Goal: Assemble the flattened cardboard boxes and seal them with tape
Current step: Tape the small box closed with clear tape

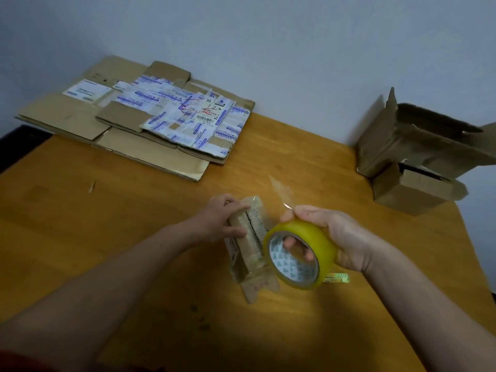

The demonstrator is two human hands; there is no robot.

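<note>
Head view: is looking forward and down from the person's head.
Nearness: is sitting close above the table (80, 210).

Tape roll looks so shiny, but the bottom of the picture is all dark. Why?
Head view: light pools mid-table, so the tape roll in the right hand glows beside the small box and its loose strip glints; head view's lower corners sit in shadow; the far wall looks dim.

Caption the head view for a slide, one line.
The left hand holds a small box while the right hand grips a tape roll.
</note>
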